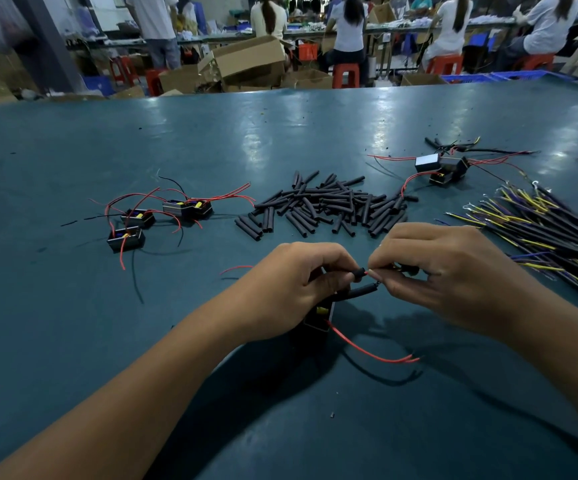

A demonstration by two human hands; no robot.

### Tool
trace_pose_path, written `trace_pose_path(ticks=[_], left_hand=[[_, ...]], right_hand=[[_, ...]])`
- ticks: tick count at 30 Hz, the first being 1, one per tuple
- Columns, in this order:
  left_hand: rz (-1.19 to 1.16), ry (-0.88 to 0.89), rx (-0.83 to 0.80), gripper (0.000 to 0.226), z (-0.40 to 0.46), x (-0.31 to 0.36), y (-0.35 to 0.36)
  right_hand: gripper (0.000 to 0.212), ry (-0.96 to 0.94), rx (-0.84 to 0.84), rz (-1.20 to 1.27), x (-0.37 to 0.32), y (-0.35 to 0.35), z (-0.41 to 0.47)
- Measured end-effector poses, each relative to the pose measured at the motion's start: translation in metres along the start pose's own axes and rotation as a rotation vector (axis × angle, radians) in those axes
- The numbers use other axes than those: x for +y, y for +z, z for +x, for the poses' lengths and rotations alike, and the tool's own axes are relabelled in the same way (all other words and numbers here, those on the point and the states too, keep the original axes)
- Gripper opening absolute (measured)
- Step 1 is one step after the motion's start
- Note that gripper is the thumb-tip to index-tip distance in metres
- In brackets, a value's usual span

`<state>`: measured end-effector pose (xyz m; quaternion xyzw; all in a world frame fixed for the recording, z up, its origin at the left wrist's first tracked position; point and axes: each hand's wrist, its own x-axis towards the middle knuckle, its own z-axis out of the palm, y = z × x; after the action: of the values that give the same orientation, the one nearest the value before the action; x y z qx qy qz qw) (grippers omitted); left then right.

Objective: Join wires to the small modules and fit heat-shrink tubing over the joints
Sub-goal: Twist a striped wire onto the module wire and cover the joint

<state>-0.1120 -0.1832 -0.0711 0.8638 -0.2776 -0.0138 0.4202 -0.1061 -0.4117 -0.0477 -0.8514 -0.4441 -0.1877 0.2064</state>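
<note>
Two hands meet at 6 o'clock: left hand (294,289) grips small black module (318,315) and black heat-shrink sleeve (358,273); right hand (429,271) pinches wire end. Judgement: twist strands tight before sliding sleeve over.

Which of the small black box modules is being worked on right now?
The small black module under the left hand, between both hands. The four modules on the left and the cluster at upper right lie untouched on the table.
</note>
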Motion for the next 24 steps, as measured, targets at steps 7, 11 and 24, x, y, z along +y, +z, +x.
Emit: trace_pose_path(ticks=[7,11,24], left_hand=[[0.03,0.015,0.009,0.009,0.0001,-0.0004,-0.0011],[0.023,0.019,0.002,0.009,-0.0008,-0.0004,-0.0016],[0.032,0.083,0.078,0.009,0.0006,0.0008,-0.0016]], right_hand=[[0.007,0.025,-0.025,0.088,0.0036,-0.0018,-0.0002],[0.006,0.018,-0.032,0.102,0.0028,-0.0007,0.0001],[0.006,0.113,0.032,0.165,0.0042,0.0001,0.0006]])
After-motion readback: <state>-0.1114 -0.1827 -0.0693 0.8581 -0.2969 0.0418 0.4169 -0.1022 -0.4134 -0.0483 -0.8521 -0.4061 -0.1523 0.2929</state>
